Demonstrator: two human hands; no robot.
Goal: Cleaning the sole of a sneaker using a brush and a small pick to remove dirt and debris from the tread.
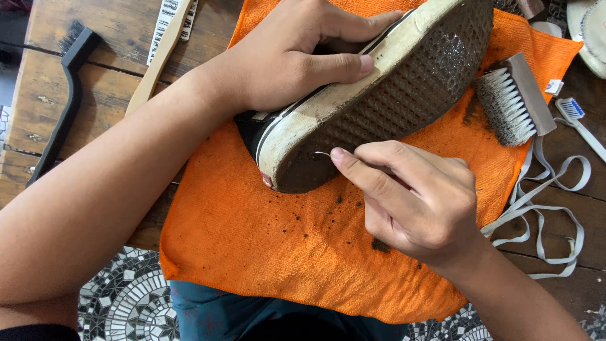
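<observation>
While my left hand [284, 60] clamps the shoe [379, 95] sole-up over the orange cloth [252, 240] on the table [38, 101], my right hand [410, 196] pinches a thin metal pick [323, 153], tip touching the muddy heel tread just left of it; the shoe's long axis runs heel-near to toe-far-right.

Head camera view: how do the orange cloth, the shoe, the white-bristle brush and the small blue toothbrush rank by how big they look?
Largest to smallest:
1. orange cloth
2. shoe, held sole-up by the left hand
3. white-bristle brush
4. blue toothbrush, though the frame edge cuts off its handle, so its full size is unsure.
</observation>
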